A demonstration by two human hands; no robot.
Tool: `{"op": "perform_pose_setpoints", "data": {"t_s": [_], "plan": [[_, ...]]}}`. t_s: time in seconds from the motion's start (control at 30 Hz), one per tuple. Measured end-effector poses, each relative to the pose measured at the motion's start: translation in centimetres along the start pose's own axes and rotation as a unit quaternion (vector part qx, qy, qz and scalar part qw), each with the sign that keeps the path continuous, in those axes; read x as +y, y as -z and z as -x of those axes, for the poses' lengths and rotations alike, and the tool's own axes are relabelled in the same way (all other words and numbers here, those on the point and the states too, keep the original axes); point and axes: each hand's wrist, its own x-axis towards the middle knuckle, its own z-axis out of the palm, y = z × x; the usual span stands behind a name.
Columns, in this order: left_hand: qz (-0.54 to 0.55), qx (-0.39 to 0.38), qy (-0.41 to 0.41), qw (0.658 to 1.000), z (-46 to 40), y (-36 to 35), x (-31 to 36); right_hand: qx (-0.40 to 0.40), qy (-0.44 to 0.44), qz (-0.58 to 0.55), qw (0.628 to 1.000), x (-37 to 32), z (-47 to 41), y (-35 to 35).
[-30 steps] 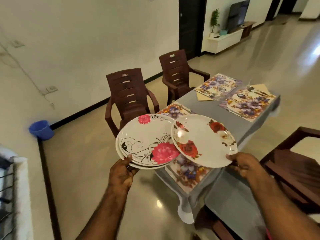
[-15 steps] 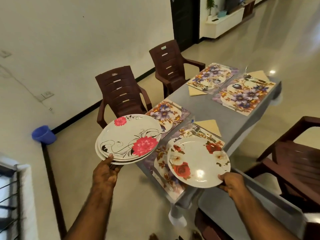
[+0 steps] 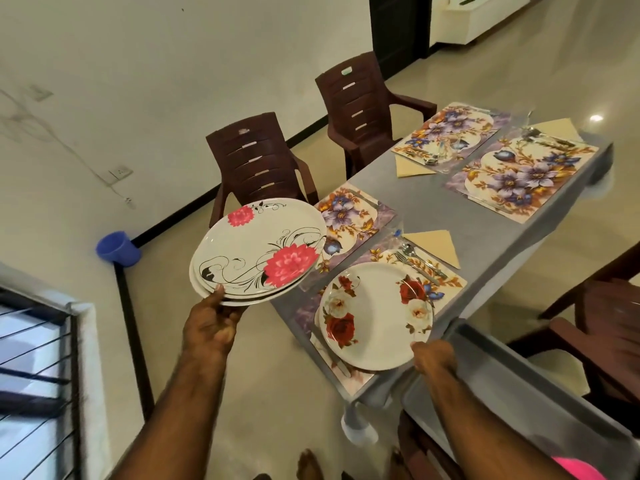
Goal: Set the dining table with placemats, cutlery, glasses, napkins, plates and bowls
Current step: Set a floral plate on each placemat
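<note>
At lower centre of the head view, the rose plate lies on the nearest placemat, its near rim pinched by the right hand. It looks stiff, glossy and breakable, best held at the rim. Left of it, the left hand grips the plate stack, thumb on top, held off the table.

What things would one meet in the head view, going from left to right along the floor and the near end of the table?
Blue bucket → stack of plates in the left hand → rose plate held by the right hand → fork and spoon → folded napkin.
</note>
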Motion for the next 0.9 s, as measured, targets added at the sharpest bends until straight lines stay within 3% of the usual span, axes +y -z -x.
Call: {"op": "perform_pose_setpoints", "data": {"t_s": [0.1,0.2,0.37,0.4,0.5,0.6,0.73,0.9], "plan": [[-0.002,0.001,-0.007,1.000,0.1,-0.1,0.1,0.005,-0.010,-0.062,0.998,-0.4,0.6,0.8],[0.000,0.008,-0.004,1.000,0.0,-0.1,0.0,-0.098,-0.002,-0.087,0.991,-0.2,-0.1,0.4],[-0.004,0.001,0.005,1.000,-0.2,-0.4,-0.2,-0.117,0.009,-0.181,0.977,-0.7,0.0,0.1],[-0.005,-0.001,0.006,1.000,-0.3,-0.4,-0.1,-0.105,0.004,-0.171,0.980,-1.2,-0.3,-0.1],[-0.008,-0.005,0.009,1.000,-1.0,-0.3,0.2,-0.001,-0.025,0.001,1.000,-2.3,-2.1,0.0],[-0.007,-0.005,0.014,1.000,-2.1,-0.4,0.6,0.037,0.035,0.047,0.998,-2.7,-2.0,-0.2],[0.002,-0.015,0.018,1.000,-3.0,-1.0,0.4,0.059,0.029,0.164,0.984,-2.7,-1.1,-1.7],[0.007,-0.012,0.027,1.000,-4.0,-1.2,0.2,0.090,0.109,0.123,0.982,-1.2,3.4,-2.4]]}}
